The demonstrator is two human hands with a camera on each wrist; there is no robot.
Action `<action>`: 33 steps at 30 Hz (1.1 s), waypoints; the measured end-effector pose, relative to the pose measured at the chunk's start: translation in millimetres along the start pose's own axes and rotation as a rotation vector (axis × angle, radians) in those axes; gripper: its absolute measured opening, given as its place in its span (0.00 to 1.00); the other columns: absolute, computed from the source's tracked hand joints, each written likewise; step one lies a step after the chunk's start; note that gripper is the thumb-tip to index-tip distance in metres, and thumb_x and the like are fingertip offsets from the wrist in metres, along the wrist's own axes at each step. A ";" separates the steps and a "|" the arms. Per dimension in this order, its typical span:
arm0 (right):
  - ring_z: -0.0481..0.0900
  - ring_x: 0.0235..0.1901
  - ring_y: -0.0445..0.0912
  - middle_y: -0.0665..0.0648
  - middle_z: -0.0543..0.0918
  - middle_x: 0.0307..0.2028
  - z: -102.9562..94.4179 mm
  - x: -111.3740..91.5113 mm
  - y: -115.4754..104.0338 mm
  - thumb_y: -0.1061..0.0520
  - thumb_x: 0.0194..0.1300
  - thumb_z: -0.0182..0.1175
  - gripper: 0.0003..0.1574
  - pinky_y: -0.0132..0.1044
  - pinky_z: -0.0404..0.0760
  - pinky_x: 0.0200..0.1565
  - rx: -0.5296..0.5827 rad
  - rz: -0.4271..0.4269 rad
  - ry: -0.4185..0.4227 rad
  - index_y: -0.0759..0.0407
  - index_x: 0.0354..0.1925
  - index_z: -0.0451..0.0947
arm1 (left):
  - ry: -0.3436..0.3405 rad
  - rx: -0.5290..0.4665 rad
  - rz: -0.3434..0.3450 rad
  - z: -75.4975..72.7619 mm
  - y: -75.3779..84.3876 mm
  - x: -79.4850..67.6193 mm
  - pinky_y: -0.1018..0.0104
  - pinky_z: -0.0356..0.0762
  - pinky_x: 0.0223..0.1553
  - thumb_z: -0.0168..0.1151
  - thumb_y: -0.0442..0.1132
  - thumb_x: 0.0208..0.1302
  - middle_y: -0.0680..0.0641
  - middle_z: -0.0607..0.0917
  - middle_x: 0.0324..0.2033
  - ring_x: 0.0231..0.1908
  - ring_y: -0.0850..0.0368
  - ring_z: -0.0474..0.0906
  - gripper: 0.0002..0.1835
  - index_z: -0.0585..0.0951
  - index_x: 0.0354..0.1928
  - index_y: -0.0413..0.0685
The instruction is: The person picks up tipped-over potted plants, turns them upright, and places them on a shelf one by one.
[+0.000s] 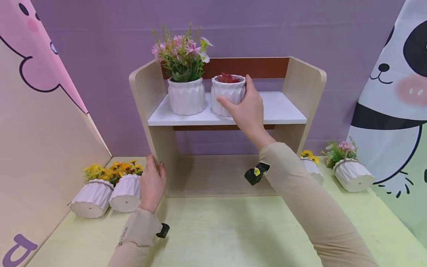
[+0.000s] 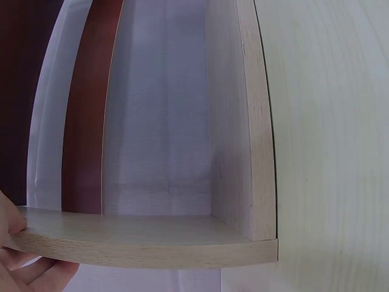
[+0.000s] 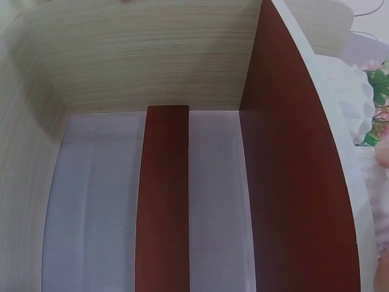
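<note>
My right hand (image 1: 248, 113) holds a white ribbed pot (image 1: 227, 97) with a red succulent (image 1: 228, 78), thumb at its front and fingers along its right side. The pot is upright on the white upper board (image 1: 281, 107) of a small wooden shelf. Left of it stands another white pot (image 1: 186, 97) with pink and white flowers (image 1: 185, 52). My left hand (image 1: 154, 185) grips the shelf's left side panel (image 1: 141, 87), with the thumb and fingers on opposite faces in the left wrist view. Only bits of the right hand (image 3: 383, 153) show at the right wrist view's edge.
Two white pots with yellow and orange flowers (image 1: 91, 198) lie tipped on the table (image 1: 217, 230) at left. At right lie a pot with yellow flowers (image 1: 313, 170) and one with pink flowers (image 1: 353, 174). A purple backdrop (image 1: 250, 29) hangs behind the shelf.
</note>
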State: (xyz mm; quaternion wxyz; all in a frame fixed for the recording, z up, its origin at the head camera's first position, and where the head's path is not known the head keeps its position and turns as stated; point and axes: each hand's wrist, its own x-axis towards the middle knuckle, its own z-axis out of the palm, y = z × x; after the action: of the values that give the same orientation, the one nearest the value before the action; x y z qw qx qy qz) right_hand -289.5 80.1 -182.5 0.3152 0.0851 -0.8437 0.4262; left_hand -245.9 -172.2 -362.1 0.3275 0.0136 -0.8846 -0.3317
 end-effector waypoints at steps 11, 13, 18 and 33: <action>0.59 0.64 0.48 0.56 0.59 0.66 0.2 -5.9 4.1 0.33 0.49 0.61 0.64 0.40 0.60 0.64 -0.067 0.009 -0.055 0.57 0.70 0.41 | -0.016 0.012 -0.006 -0.6 0.0 -4.8 0.45 0.79 0.30 0.49 0.35 0.66 0.28 0.77 0.45 0.34 0.33 0.79 0.19 0.61 0.55 0.35; 0.58 0.65 0.48 0.56 0.58 0.67 -1.1 -6.3 4.5 0.33 0.50 0.61 0.64 0.40 0.60 0.65 -0.068 0.008 -0.073 0.57 0.71 0.39 | -0.010 0.008 0.007 0.1 -0.4 -5.4 0.45 0.79 0.29 0.49 0.35 0.66 0.28 0.77 0.44 0.33 0.33 0.79 0.19 0.61 0.55 0.34; 0.56 0.66 0.48 0.56 0.55 0.68 -7.0 -8.9 4.8 0.37 0.53 0.61 0.61 0.40 0.58 0.65 -0.062 -0.007 -0.114 0.58 0.71 0.38 | 0.001 0.003 0.021 1.8 -1.1 -4.9 0.45 0.79 0.30 0.49 0.35 0.65 0.28 0.77 0.44 0.35 0.32 0.79 0.19 0.61 0.55 0.33; 0.74 0.52 0.51 0.60 0.75 0.55 -35.8 -31.7 24.9 0.60 0.61 0.57 0.28 0.42 0.71 0.56 -0.036 -0.259 0.027 0.62 0.60 0.67 | 0.007 0.011 0.013 0.0 -1.3 -1.3 0.44 0.78 0.31 0.49 0.35 0.66 0.28 0.76 0.44 0.35 0.31 0.78 0.19 0.61 0.55 0.34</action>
State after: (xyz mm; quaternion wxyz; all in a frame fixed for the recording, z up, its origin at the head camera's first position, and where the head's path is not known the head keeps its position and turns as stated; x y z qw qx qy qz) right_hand -258.4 119.3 -202.6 0.3803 0.1820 -0.8289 0.3676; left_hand -245.1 -172.9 -363.6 0.3325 0.0105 -0.8854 -0.3248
